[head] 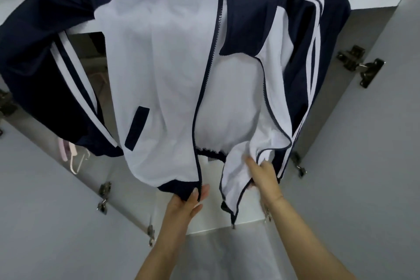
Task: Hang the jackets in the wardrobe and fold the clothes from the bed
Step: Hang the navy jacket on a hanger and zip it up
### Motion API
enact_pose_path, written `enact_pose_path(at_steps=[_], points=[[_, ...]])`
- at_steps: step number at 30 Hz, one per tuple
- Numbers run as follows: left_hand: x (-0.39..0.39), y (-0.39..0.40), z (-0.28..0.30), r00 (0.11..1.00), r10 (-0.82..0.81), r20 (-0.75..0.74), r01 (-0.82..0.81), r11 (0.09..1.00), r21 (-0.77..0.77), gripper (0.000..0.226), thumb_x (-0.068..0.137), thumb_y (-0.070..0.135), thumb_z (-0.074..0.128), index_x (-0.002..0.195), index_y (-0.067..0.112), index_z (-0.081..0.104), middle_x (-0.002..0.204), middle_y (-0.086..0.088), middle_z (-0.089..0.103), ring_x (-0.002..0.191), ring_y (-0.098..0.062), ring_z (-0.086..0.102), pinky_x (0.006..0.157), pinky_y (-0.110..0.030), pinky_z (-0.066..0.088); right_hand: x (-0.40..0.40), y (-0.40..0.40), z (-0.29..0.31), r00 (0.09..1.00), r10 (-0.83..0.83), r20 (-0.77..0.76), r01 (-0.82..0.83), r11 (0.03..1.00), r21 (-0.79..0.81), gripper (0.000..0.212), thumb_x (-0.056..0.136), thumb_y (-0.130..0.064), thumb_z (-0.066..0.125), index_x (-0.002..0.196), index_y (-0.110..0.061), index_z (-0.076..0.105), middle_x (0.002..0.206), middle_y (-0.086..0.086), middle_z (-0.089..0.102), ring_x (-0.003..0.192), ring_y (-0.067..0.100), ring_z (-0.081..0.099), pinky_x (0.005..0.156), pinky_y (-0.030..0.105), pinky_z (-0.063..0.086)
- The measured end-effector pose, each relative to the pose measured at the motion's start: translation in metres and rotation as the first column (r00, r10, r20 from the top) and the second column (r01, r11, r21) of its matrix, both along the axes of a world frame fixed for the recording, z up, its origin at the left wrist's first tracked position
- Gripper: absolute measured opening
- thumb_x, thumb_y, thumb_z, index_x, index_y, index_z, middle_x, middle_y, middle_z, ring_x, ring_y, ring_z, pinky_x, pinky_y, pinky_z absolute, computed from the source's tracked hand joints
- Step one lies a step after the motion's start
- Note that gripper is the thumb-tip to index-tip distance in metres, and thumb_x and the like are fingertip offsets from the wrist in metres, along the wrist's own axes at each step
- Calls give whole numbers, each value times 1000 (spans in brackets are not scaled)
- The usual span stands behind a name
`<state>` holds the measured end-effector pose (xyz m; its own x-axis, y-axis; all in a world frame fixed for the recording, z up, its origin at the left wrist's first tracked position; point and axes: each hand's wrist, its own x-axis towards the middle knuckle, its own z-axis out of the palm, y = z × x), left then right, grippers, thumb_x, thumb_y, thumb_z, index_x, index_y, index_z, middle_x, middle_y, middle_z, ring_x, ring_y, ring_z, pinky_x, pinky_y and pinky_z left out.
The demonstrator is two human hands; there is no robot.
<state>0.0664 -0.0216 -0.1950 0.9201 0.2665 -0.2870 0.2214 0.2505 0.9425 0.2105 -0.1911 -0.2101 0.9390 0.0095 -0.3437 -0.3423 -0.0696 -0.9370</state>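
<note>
A navy and white track jacket (pixel 163 57) with white sleeve stripes hangs unzipped inside the open wardrobe (pixel 372 0), its collar up at the top of the view. My left hand (pixel 189 200) pinches the navy hem of the left front panel beside the zipper. My right hand (pixel 261 176) grips the lower edge of the right front panel, which is turned so its white lining shows. Whatever holds the jacket up lies out of view.
Both wardrobe doors stand open, with metal hinges on the right door (pixel 361 66) and the left door (pixel 103 198). Pale pink hangers (pixel 72 154) hang behind the jacket's left sleeve. A white shelf (pixel 211 223) sits below the jacket.
</note>
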Motion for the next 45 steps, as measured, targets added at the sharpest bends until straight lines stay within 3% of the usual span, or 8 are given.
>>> enact_pose_path(at_steps=[6, 9, 13, 21, 26, 32, 37, 45], points=[[-12, -18, -4, 999, -15, -51, 17, 1000, 24, 35, 91, 43, 54, 126, 36, 55, 109, 18, 71, 93, -2, 64, 76, -17, 47, -8, 20, 74, 990, 109, -90, -47, 855, 517, 22, 92, -19, 64, 96, 3, 69, 81, 16, 73, 74, 24, 74, 60, 27, 58], [-8, -22, 8, 995, 2, -98, -33, 951, -307, 41, 95, 34, 55, 133, 17, 54, 110, 1, 71, 97, -17, 68, 76, -30, 52, -16, 33, 92, 988, 134, -76, -71, 831, 552, 22, 93, -16, 62, 92, 6, 68, 83, 23, 73, 76, 30, 74, 61, 27, 59], [0, -25, 32, 999, -35, 5, 28, 706, -708, 48, 94, 29, 52, 138, 9, 51, 128, -12, 64, 112, -31, 65, 73, -42, 57, -23, 42, 104, 988, 152, -42, -106, 839, 534, 26, 97, -14, 56, 94, 11, 63, 80, 25, 72, 78, 31, 74, 65, 27, 60], [14, -37, 40, 984, 178, 15, -168, 953, -252, 30, 98, 25, 56, 124, 11, 56, 113, -7, 71, 95, -19, 69, 75, -31, 55, -30, 47, 111, 984, 180, 16, -160, 824, 543, 25, 100, -14, 52, 99, 9, 63, 87, 21, 74, 85, 28, 74, 78, 29, 60], [17, -36, 49, 973, 231, 27, -208, 917, -340, 18, 97, 19, 58, 113, 11, 59, 102, -2, 73, 85, -14, 72, 63, -24, 56, -32, 35, 109, 966, 253, 55, -247, 838, 487, 28, 97, -23, 58, 110, 1, 63, 106, 19, 72, 99, 27, 71, 84, 31, 59], [30, -35, 55, 971, 240, 10, -219, 901, -374, 15, 98, 18, 56, 106, 6, 58, 102, -8, 69, 73, -15, 68, 52, -25, 50, -94, -10, 43, 988, 146, 49, -144, 988, -56, 53, 84, -59, 62, 53, -17, 53, 54, -1, 51, 54, 12, 47, 60, 20, 41], [37, -41, 57, 978, 208, -16, -195, 890, -412, 20, 96, 18, 59, 110, 4, 59, 100, -10, 73, 78, -17, 71, 57, -25, 53, -120, 1, 31, 965, 226, 132, -242, 963, 116, 45, 79, -60, 66, 81, -16, 76, 77, -3, 70, 67, 5, 59, 62, 11, 45], [38, -32, 57, 979, 203, -10, -190, 900, -393, 20, 96, 16, 59, 110, 1, 58, 104, -12, 74, 90, -19, 73, 75, -28, 59, -108, 17, 44, 957, 139, 254, -185, 968, 167, 52, 81, -36, 75, 81, 13, 58, 68, 19, 65, 61, 14, 64, 64, 21, 51]])
